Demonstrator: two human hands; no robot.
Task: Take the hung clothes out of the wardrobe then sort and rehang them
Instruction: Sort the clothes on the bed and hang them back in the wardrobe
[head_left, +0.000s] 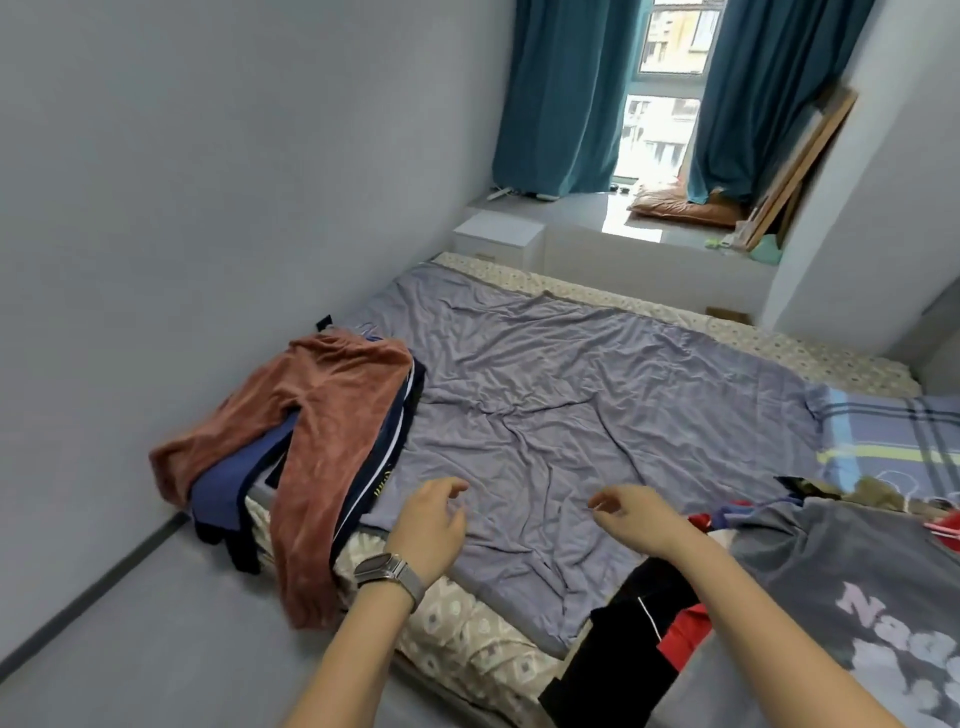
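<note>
We see the clothes lying in two lots on the bed (597, 395), with none of them in hand. At the near left corner, against the wall (182, 208), a pair of rust-brown trousers (332, 431) lies on top of a stack of dark blue garments (234, 478); the trouser legs and the blue cloth hang over the edge of the mattress toward the floor (130, 634). At the near right lies a second heap: a grey top with pale lettering (852, 587), a black garment with a red patch (639, 634) draped over the bed's edge, and bits of red and blue cloth (727, 517) poking out between them.

Both hands hover over the bare middle of the grey-blue sheet, between the two heaps. Our left hand (434, 525), with a metal watch (387, 569) on the wrist, has its fingers loosely curled and grasps nothing. Our right hand (631, 512) is likewise loose and holds nothing, just beside the red cloth.

Farther right a striped pillow (893, 441) lies on the bed. Beyond the bed, teal curtains (566, 93) frame a window (670, 78) above a raised ledge (582, 218), where a brown cushion (680, 208) lies and wooden boards (800, 166) lean against the wall.
</note>
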